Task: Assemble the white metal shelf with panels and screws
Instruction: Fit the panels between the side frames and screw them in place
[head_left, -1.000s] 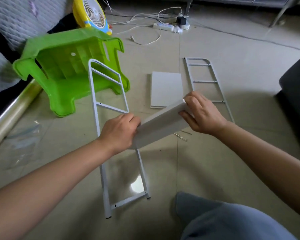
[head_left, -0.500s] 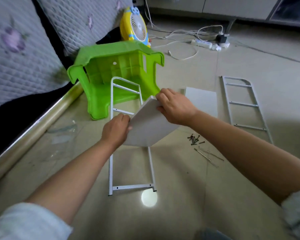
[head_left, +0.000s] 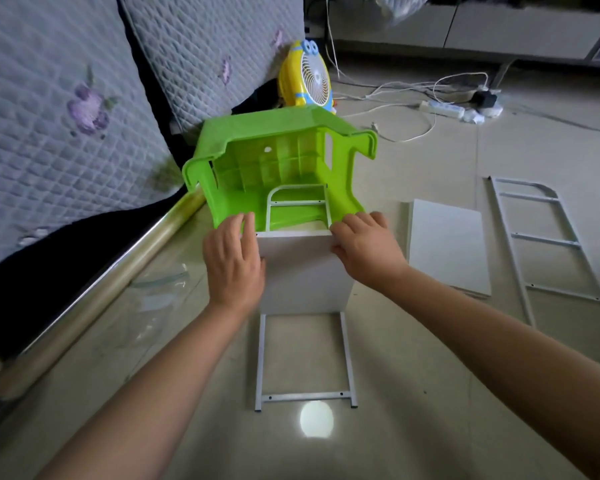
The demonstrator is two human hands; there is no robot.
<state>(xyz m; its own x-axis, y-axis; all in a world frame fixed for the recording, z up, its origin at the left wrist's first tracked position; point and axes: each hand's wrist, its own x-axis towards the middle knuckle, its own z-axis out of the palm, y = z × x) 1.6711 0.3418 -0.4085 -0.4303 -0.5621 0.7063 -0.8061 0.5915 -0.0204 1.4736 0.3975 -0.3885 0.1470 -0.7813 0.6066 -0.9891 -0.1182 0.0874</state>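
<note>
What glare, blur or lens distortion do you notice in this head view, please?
Head view: a round glare spot lies on the floor beyond the frame's end; wide-angle bending curves the sofa rail and stretches the forearms; the upper right corner is smeared; both hands and the panel stay sharp.

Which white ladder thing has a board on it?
The frame between the hands, propped on the green stool: a panel sits across it. The other frame lies bare on the right.

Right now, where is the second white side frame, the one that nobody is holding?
In the head view the second side frame lies flat on the floor at far right, just right of the spare white panel.
</note>
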